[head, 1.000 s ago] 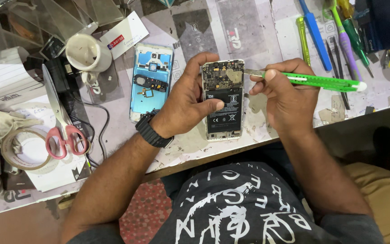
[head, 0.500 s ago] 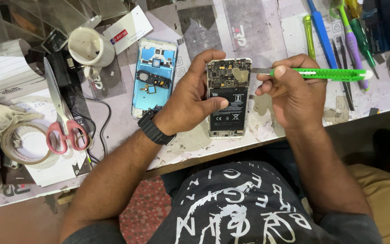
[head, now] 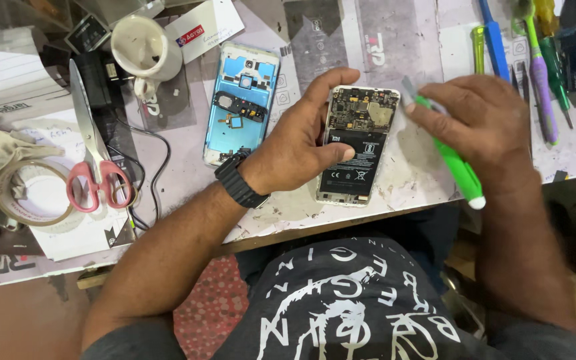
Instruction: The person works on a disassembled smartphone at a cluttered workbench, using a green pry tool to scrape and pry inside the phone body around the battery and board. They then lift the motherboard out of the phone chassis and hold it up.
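Note:
An opened phone (head: 357,143) lies on the worktable with its circuit board and black battery showing. My left hand (head: 301,143), a black watch on its wrist, holds the phone's left edge, thumb resting on the battery. My right hand (head: 478,123) grips a green-handled screwdriver (head: 453,162), its handle pointing down toward me and its tip near the phone's upper right corner. The tip itself is hard to make out.
The phone's blue back cover (head: 241,100) lies to the left. Further left are red-handled scissors (head: 91,157), a tape roll (head: 29,193), a white cup (head: 143,48) and a black cable. Several screwdrivers (head: 535,60) lie at the back right. The table edge (head: 315,227) runs just before my body.
My right hand has swung the green screwdriver from lying level, handle out to the right, to pointing handle-down. The left hand stays on the phone.

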